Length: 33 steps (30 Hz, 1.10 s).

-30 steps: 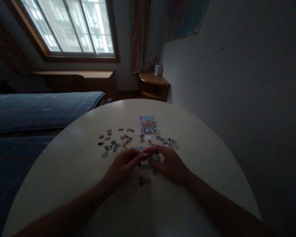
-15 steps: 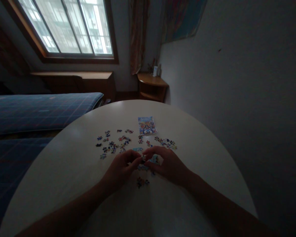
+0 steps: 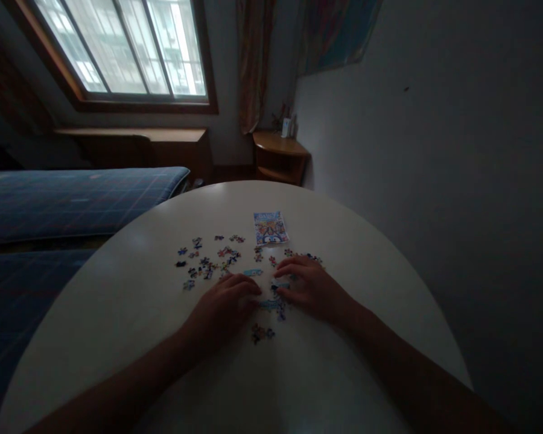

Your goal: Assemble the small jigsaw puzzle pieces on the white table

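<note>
My right hand [image 3: 310, 286] is just right of the middle of the round white table, thumb and fingers curled about a small jigsaw piece [image 3: 276, 284]. Its palm hides part of what lies beneath. Opposite it, my left hand [image 3: 230, 301] rests low over the tabletop, fingers stretched out and nothing visible in them. Between and below the hands lie joined light-blue jigsaw pieces [image 3: 268, 304]. Just beyond the left fingertips sits a blue strip of puzzle [image 3: 253, 273]. Closer to me is a brown-and-dark cluster of pieces [image 3: 262, 333].
Many loose jigsaw pieces [image 3: 208, 265] are scattered at the left, and more pieces [image 3: 314, 258] lie behind my right hand. A colourful picture packet [image 3: 270, 229] is farther back on the table [image 3: 344, 229]. A plaid mattress [image 3: 72, 202] stands left, a corner shelf [image 3: 280, 144] beyond.
My hands, together at a small piece before, have moved apart. The left one drew back slightly and let go; the right one shifted a little right with its fingers at the piece.
</note>
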Each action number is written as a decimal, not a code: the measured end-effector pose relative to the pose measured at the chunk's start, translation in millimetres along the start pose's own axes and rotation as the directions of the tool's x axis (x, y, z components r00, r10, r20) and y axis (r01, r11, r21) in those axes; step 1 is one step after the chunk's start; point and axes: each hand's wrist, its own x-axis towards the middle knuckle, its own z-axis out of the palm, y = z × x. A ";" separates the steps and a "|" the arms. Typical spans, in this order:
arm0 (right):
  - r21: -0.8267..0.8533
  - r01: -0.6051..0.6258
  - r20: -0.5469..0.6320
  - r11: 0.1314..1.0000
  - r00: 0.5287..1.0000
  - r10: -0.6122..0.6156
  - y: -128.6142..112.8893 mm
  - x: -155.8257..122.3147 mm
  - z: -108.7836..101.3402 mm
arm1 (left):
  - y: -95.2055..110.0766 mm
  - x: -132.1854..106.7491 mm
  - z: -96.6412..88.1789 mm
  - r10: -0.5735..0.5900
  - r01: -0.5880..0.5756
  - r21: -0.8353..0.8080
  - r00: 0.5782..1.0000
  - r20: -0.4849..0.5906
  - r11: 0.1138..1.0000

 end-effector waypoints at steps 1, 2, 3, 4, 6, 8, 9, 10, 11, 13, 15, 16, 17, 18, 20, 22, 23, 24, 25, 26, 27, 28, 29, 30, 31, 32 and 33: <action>0.004 0.000 -0.001 1.000 1.000 0.000 1.7 -0.2 0.4 | -0.4 0.2 -0.2 0.027 -0.028 0.022 0.999 0.022 0.999; 0.007 0.003 0.001 1.000 1.000 -0.003 2.6 -0.4 0.8 | -0.4 0.6 -0.7 0.048 -0.050 0.042 0.998 0.041 0.998; 0.007 0.008 0.007 1.000 1.000 -0.008 2.8 -0.5 1.2 | -0.2 1.1 -1.3 0.065 -0.069 0.059 0.996 0.057 0.996; 0.004 0.015 0.016 1.000 1.000 -0.015 2.5 -0.6 1.8 | 0.3 1.6 -2.1 0.080 -0.085 0.074 0.994 0.069 0.994; -0.005 0.029 0.037 1.000 0.999 -0.029 0.7 -0.8 2.9 | 1.5 2.5 -3.9 0.104 -0.112 0.095 0.991 0.081 0.989; -0.008 0.039 0.049 0.999 0.998 -0.039 -1.4 -0.9 3.8 | 3.1 3.0 -5.8 0.118 -0.128 0.110 0.989 0.089 0.986; -0.008 0.042 0.052 0.999 0.998 -0.042 -2.4 -0.9 4.2 | 3.9 3.0 -6.6 0.122 -0.132 0.115 0.988 0.093 0.985; -0.009 0.042 0.054 0.999 0.998 -0.042 -3.1 -0.9 4.5 | 4.6 2.8 -7.3 0.124 -0.135 0.117 0.988 0.096 0.984; -0.010 0.039 0.056 0.999 0.998 -0.039 -3.5 -0.9 4.7 | 5.1 2.5 -7.6 0.125 -0.137 0.118 0.987 0.099 0.984; -0.014 0.033 0.057 0.999 0.998 -0.032 -3.7 -0.8 5.2 | 4.8 1.4 -7.2 0.135 -0.146 0.111 0.986 0.100 0.983; -0.018 0.030 0.058 0.999 0.998 -0.029 -3.1 -0.8 5.7 | 2.5 0.2 -5.8 0.143 -0.153 0.098 0.985 0.096 0.983; -0.018 0.032 0.058 0.999 0.998 -0.031 -2.7 -0.9 5.9 | 0.8 -0.2 -5.2 0.145 -0.153 0.086 0.985 0.092 0.985; -0.019 0.033 0.060 0.999 0.998 -0.032 -2.4 -1.1 6.0 | -1.3 -0.5 -4.9 0.144 -0.150 0.073 0.986 0.085 0.986; -0.019 0.034 0.061 0.999 0.998 -0.033 -2.0 -1.3 6.0 | -3.6 -0.7 -5.2 0.140 -0.145 0.061 0.987 0.072 0.988; -0.018 0.034 0.065 0.999 0.997 -0.033 -1.5 -1.7 5.8 | -8.5 -0.3 -8.3 0.127 -0.129 0.051 0.991 0.042 0.990; -0.016 0.031 0.067 0.999 0.997 -0.030 -0.9 -1.9 5.7 | -13.5 0.5 -14.1 0.100 -0.100 0.071 0.995 0.014 0.992; -0.016 0.030 0.067 0.999 0.997 -0.029 -0.6 -1.9 5.8 | -15.9 1.1 -17.5 0.081 -0.082 0.090 0.997 0.007 0.993; -0.016 0.030 0.069 0.999 0.997 -0.028 -0.2 -1.8 5.9 | -18.0 1.6 -20.7 0.059 -0.059 0.114 0.998 0.000 0.992; -0.018 0.030 0.070 0.999 0.997 -0.029 0.2 -1.7 6.2 | -19.8 2.1 -23.6 0.041 -0.040 0.142 0.999 0.001 0.989; -0.020 0.030 0.069 0.999 0.997 -0.029 0.6 -1.6 6.4 | -21.0 2.5 -25.8 0.029 -0.028 0.170 1.000 -0.001 0.985; -0.023 0.031 0.068 0.999 0.997 -0.029 0.8 -1.4 6.7 | -21.8 3.0 -27.3 0.019 -0.019 0.196 1.000 0.003 0.980; -0.025 0.028 0.063 0.999 0.998 -0.026 0.9 -1.4 6.9 | -22.1 3.4 -28.0 0.012 -0.015 0.219 1.000 0.015 0.976; -0.029 0.023 0.059 0.999 0.998 -0.021 0.9 -1.4 7.0 | -22.0 3.9 -28.1 0.008 -0.014 0.237 1.000 0.027 0.971; -0.032 0.017 0.056 0.999 0.998 -0.015 0.7 -1.4 7.1 | -21.7 4.4 -27.6 0.003 -0.013 0.251 0.999 0.039 0.968; -0.034 0.012 0.057 0.999 0.998 -0.010 0.3 -1.4 7.0 | -21.5 4.9 -26.9 -0.001 -0.012 0.260 0.999 0.050 0.965; -0.036 0.007 0.060 0.999 0.998 -0.004 -0.1 -1.5 6.9 | -21.3 5.5 -26.0 -0.003 -0.012 0.266 0.999 0.055 0.964; -0.037 0.003 0.062 0.999 0.998 0.000 -0.4 -1.5 6.7 | -21.4 6.2 -25.0 -0.002 -0.012 0.270 0.999 0.052 0.963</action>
